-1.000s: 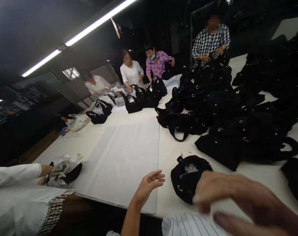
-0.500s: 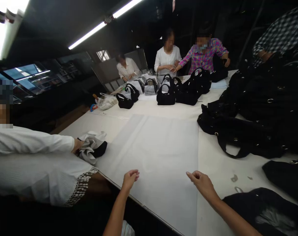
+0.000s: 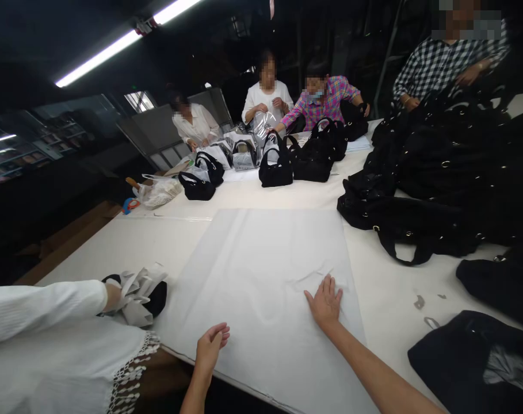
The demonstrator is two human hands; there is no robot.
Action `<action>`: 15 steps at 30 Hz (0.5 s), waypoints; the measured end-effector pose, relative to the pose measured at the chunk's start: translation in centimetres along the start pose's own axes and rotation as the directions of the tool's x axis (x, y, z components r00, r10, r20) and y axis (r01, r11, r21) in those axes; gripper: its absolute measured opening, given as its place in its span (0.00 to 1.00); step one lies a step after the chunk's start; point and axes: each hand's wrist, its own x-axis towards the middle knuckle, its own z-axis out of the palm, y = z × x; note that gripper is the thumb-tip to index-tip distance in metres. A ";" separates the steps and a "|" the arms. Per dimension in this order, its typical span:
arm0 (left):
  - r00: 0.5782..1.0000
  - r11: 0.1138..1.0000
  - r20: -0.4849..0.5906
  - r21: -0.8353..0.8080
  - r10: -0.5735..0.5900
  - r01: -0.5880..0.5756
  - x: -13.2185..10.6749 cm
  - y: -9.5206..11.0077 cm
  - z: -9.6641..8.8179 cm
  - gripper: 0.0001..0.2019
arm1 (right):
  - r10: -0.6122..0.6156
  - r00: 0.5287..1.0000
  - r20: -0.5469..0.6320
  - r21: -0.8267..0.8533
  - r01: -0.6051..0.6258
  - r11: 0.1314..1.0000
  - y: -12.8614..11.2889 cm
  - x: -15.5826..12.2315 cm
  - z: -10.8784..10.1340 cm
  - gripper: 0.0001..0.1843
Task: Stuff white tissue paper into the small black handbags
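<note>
A large sheet of thin white paper (image 3: 261, 276) lies spread over the white table in front of me. My right hand (image 3: 325, 302) presses flat on the sheet's right side, fingers spread, and the paper wrinkles around the fingertips. Near the front edge, my left hand (image 3: 212, 345) hovers at the sheet with loosely curled fingers and nothing visible in it. A black bag (image 3: 472, 356) with grey stuffing showing lies to the right of my right forearm.
Black handbags (image 3: 459, 167) are heaped along the right side. More bags (image 3: 276, 167) and clear-wrapped ones stand at the back, where several people work. At left, a co-worker's hand (image 3: 112, 296) is at a black bag with crumpled paper (image 3: 136, 293). A plastic bag (image 3: 157, 191) sits at the far left.
My right hand has come down flat on the sheet, opening its fingers and wrinkling the paper. My left hand stays near the front edge. The view has turned slightly to the right.
</note>
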 end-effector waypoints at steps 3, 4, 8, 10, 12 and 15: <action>1.000 1.000 0.022 0.003 -0.021 0.021 0.6 -0.6 0.3 0.09 | -0.062 0.997 -0.056 0.061 0.065 0.996 0.7 0.2 0.3 0.35; 1.000 1.000 0.019 0.003 -0.019 0.019 0.7 -0.5 0.5 0.09 | -0.099 0.993 -0.070 0.084 0.105 0.991 1.1 0.4 0.3 0.32; 1.000 0.999 0.016 0.046 0.007 -0.008 1.4 1.0 1.9 0.08 | -0.193 0.977 -0.096 0.160 0.206 0.965 2.7 1.5 -0.6 0.21; 0.998 0.986 0.027 0.154 0.053 -0.057 2.0 2.2 2.6 0.10 | -0.178 0.979 -0.097 0.192 0.194 0.962 3.9 2.1 -1.4 0.20; 0.994 0.951 0.017 0.291 0.108 -0.108 2.8 3.7 3.0 0.12 | -0.151 0.984 -0.096 0.210 0.169 0.963 6.2 2.6 -2.1 0.19; 0.977 0.890 -0.081 0.433 0.196 -0.143 4.7 5.9 2.8 0.13 | -0.001 0.995 -0.103 0.209 0.023 0.978 12.5 3.2 -3.0 0.18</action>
